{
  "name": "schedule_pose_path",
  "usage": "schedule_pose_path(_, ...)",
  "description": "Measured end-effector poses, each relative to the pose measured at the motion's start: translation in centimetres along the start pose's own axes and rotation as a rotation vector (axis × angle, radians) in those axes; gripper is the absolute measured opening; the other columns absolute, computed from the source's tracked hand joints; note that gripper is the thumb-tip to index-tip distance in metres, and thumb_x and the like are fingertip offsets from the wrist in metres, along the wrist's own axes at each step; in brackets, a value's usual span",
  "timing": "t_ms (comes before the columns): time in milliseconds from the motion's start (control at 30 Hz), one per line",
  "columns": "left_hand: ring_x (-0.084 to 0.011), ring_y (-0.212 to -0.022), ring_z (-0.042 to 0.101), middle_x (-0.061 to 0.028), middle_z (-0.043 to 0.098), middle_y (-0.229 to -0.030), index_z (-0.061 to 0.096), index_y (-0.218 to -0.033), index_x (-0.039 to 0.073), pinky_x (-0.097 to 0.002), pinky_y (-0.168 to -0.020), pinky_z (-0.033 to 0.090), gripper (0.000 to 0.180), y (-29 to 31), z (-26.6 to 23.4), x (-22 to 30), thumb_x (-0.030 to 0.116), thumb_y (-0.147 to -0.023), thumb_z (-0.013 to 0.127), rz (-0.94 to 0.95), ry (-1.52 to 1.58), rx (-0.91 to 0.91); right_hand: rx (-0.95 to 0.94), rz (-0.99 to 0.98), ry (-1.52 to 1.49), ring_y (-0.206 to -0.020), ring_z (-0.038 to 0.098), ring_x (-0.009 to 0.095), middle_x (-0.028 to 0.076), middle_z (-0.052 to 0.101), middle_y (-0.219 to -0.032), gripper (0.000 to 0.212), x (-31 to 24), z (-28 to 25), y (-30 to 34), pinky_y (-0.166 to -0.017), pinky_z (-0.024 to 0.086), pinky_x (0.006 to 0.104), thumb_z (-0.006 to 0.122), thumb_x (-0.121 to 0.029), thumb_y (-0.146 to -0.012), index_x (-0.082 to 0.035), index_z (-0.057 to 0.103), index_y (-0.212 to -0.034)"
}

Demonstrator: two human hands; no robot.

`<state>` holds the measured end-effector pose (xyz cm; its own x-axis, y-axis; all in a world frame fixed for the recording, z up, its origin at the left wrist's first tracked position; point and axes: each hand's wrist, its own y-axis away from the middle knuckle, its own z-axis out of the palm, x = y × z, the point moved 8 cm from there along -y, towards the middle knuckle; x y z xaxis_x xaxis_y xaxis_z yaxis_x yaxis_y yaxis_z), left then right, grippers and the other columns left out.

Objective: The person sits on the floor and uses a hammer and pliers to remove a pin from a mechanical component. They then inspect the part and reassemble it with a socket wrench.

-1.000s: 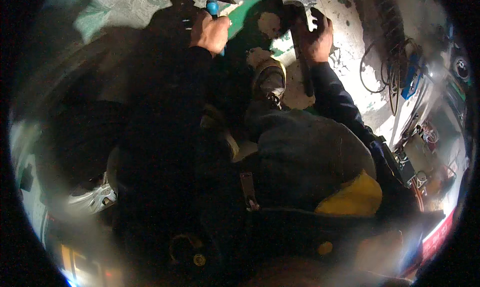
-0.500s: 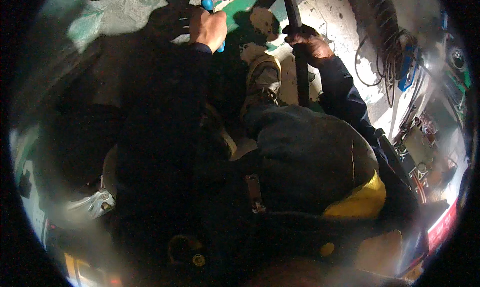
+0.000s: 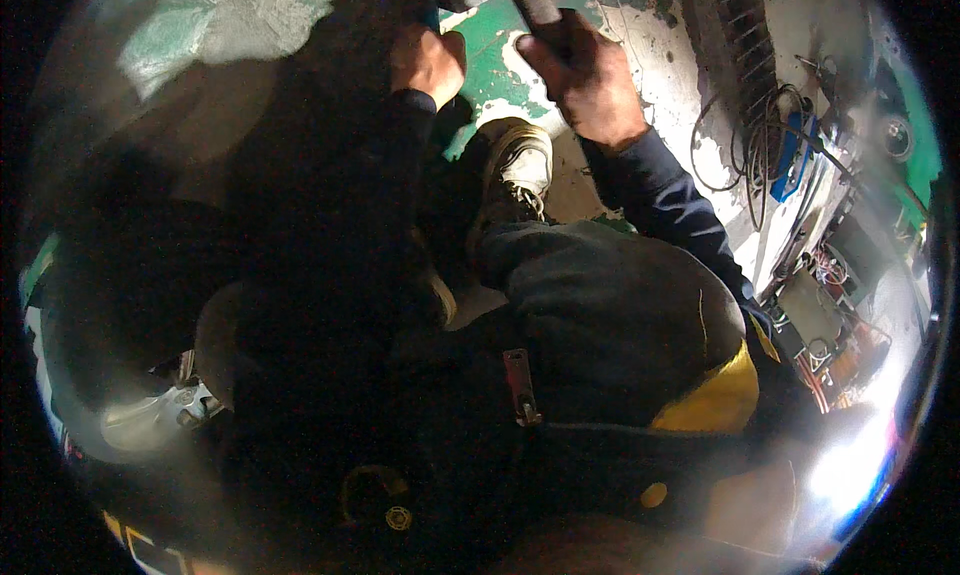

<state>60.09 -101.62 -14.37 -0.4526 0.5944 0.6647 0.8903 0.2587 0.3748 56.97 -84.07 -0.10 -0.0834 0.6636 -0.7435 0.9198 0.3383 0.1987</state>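
Upper centre, my left hand [image 3: 428, 65] is closed in a fist around a slim blue-handled tool, perhaps a screwdriver or chisel. Only a dim bit of its blue shows now, and its tip is lost in shadow. To the right, my right hand [image 3: 592, 90] wraps round the dark handle of a hammer [image 3: 535, 3]. The handle slants up and left past the top edge, so its head is out of view. Below and between the hands, my shoe [image 3: 522, 165] stands on the floor. A dark shape near the top, by the left hand, is too shadowed to make out.
The worn green and white floor [image 3: 490, 60] has peeling paint. At right lie looped black cables [image 3: 750, 160], a blue object [image 3: 792, 160] and a dark ribbed strip [image 3: 742, 35]. Farther right sits a box with loose wires [image 3: 812, 310]. My bent knee [image 3: 650, 315] fills the middle.
My right hand has risen with the hammer, whose handle now tilts up-left and whose head has left the view. My left hand has shifted slightly right; the blue handle is now mostly hidden.
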Motion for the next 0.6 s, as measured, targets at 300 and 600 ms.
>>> schedule_pose_path(300, -0.0444, -0.087, 0.071, -0.0246, 0.073, -0.099, 0.073, -0.093, 0.006, -0.0532, -0.077, 0.057, 0.033, -1.1, 3.0, 0.1, 0.032, -0.098, 0.055, 0.273, -0.443, -0.105, 0.083, -0.126, 0.150, -0.084, 0.072, 0.045, 0.022, 0.073, -0.088, 0.034, -1.4, 3.2, -1.2, -0.072, 0.057, 0.0513, 0.076, -0.032, -0.095, -0.001, 0.067, -0.106)
schedule_pose_path(600, -0.0454, -0.084, 0.068, -0.0275, 0.069, -0.094, 0.070, -0.090, 0.000, -0.0553, -0.073, 0.055, 0.031, -0.2, 1.9, 1.6, 0.030, -0.096, 0.060, 0.354, -0.396, -0.025, 0.063, -0.007, 0.061, -0.085, 0.072, 0.045, 0.024, 0.074, -0.091, 0.034, -0.8, 3.3, -1.0, -0.073, 0.058, 0.0500, 0.076, -0.031, -0.095, 0.000, 0.065, -0.101)
